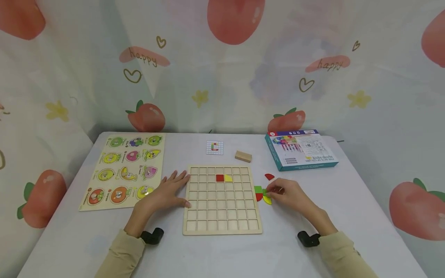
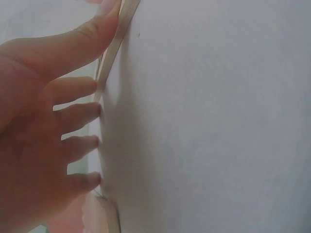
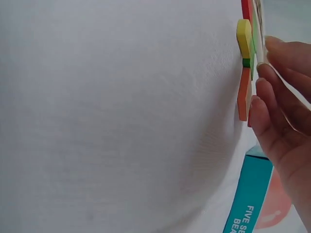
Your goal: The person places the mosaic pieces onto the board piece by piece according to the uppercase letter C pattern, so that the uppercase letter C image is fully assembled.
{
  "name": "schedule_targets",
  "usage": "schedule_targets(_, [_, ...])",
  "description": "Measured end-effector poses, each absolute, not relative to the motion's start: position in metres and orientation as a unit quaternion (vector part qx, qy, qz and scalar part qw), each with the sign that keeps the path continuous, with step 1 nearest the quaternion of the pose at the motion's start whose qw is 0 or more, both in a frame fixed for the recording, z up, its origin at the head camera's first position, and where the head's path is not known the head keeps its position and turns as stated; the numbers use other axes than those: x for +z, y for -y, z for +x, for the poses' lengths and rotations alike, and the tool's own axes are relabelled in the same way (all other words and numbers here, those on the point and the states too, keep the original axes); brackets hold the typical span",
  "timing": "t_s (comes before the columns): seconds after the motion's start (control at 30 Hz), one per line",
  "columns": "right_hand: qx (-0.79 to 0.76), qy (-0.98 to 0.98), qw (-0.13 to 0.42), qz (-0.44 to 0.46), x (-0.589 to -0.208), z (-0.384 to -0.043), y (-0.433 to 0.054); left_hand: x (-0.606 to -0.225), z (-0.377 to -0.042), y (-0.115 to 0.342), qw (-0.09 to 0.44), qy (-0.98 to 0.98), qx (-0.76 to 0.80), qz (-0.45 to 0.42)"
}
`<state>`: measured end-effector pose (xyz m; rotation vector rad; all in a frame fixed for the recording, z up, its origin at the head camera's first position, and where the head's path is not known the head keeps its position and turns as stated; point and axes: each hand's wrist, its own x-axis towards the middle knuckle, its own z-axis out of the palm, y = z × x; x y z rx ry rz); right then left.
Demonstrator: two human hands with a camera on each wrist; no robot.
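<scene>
A wooden grid board (image 1: 208,195) lies flat on the table. Two pieces sit in its upper cells, a red square (image 1: 219,178) and a yellow piece with a rounded corner (image 1: 228,178). My left hand (image 1: 167,195) rests at the board's left edge, fingers spread, thumb (image 2: 99,31) on the rim. Right of the board, my right hand (image 1: 290,195) has its fingertips at a small green piece (image 1: 265,192); I cannot tell whether it is pinched. Around it lie a green square (image 1: 258,189), a red rounded piece (image 1: 259,197), a yellow one (image 1: 267,200) and an orange one (image 3: 244,94).
A red quarter-round piece (image 1: 269,176) lies just beyond the right hand. Behind the board are a patterned card (image 1: 214,147) and a wooden block (image 1: 243,156). The teal box (image 1: 302,150) stands at the back right; a fruit puzzle board (image 1: 135,154) covers the left side.
</scene>
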<state>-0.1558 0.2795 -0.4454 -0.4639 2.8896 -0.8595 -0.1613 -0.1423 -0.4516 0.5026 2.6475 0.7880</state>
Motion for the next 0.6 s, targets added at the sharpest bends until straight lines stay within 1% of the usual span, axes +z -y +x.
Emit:
schedule_targets(0.13, [-0.264,-0.949,0.063,-0.158,-0.445,-0.153,-0.276,-0.451,-0.161,0.142,0.167,-0.93,0.277,0.177])
schedule_targets(0.6, [-0.231,-0.955,0.097,-0.159,-0.438,-0.144,-0.271,-0.451,-0.162,0.142,0.169,-0.928,0.278,0.182])
